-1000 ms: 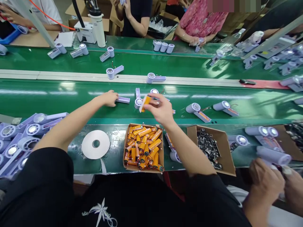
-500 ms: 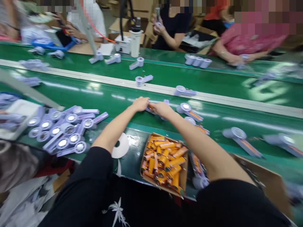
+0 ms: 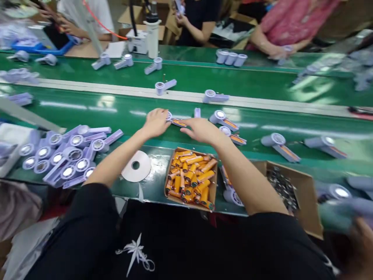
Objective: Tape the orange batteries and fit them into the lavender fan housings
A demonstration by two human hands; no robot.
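Observation:
Over the near green belt, my left hand (image 3: 156, 123) is closed around the round head of a light-purple handheld fan body (image 3: 171, 117). An orange battery (image 3: 178, 123) lies in its open handle, which points right. My right hand (image 3: 199, 129) is at the handle's end, with the handle between thumb and fingers; its far fingers are hidden. Just beyond this hand stands a small purple piece (image 3: 197, 112). Nearer me, an open cardboard box (image 3: 191, 206) holds many orange batteries (image 3: 192, 171).
Purple fan bodies (image 3: 72, 153) are piled at left, beside a white tape roll (image 3: 129, 171). More fan bodies with orange batteries (image 3: 230, 123) lie to the right. A carton of small dark metal parts (image 3: 281, 186) stands by my right arm. Co-workers (image 3: 198, 23) sit across the belt.
The view has shifted. My hands have spread a little apart along the fan body, uncovering its head and battery. A blurred hand of another person has appeared at lower right.

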